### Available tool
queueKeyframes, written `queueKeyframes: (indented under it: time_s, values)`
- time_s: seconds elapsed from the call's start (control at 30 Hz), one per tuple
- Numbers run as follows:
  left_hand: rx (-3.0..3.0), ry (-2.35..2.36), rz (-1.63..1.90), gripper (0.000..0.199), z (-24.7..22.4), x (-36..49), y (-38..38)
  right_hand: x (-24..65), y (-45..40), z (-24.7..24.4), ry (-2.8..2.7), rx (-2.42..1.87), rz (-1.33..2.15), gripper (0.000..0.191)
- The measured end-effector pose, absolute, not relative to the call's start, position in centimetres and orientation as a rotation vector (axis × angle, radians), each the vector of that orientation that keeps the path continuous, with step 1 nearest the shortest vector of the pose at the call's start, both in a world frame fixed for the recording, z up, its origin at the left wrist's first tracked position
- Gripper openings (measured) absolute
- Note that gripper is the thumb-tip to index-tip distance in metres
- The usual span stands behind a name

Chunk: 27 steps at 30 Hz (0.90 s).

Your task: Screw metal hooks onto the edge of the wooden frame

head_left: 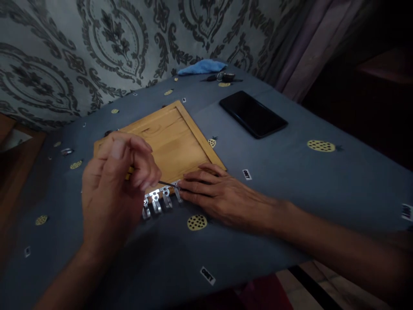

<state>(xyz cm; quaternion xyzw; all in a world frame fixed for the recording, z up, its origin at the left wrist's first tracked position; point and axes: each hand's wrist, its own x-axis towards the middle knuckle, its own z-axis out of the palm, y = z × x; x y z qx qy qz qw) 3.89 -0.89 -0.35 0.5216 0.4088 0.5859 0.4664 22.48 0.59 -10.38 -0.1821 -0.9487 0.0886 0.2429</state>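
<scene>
- A shiny silver metal strip with curved hooks (155,196) lies along the near edge of a flat, yellow-brown wooden board with a raised rim (177,140). The hooks hang past the edge, toward the person.
- A screwdriver with a thin, dark shaft (167,184) slants down to the right end of the strip. A bit of yellow shows inside the hand that has it.
- The left hand (111,185) is curled up, with its fingers pinching the screwdriver. It is above the left part of the board and hides some of it.
- The right hand (222,193) lies low over the board's near right corner. Its fingers are long and close together, and the tips are at the right end of the strip. I can't tell if they pinch anything there.
- The board sits on a blue-grey tablecloth with yellow pineapples (232,249).
- To the right of the board, and apart from it, is a flat black phone (253,114).
- Near the wall are some dark keys on a ring (226,77) and a crumpled, light blue cloth (203,67).
- Far to the left is a small, shiny metal piece (67,151).
- Behind the table is a pale wall with dark leafy shapes (119,38).
</scene>
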Motion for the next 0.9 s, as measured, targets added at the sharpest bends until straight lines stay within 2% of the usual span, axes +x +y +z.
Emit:
queueKeyframes:
  time_s: [0.2, 0.37, 0.57, 0.9]
  values:
    - [1.197, 1.046, 1.548, 0.014, 0.3, 2.0, -0.6, 22.6, 0.7, -10.5, -2.433, -0.502, 0.228, 0.029]
    - [1.134, 1.075, 1.586, 0.025, -0.7, 0.1, 0.2, 22.9, 0.8, -10.2, -2.271, -0.610, 0.178, 0.025]
    - [0.977, 1.200, 1.632, 0.029, -2.7, -2.5, 2.6, 23.2, 1.0, -10.0, -2.174, -0.698, 0.186, 0.030]
    - [0.997, 1.440, 1.260, 0.006, -6.4, -8.0, 5.7, 23.1, 1.3, -10.5, -2.198, -0.714, 0.135, 0.030]
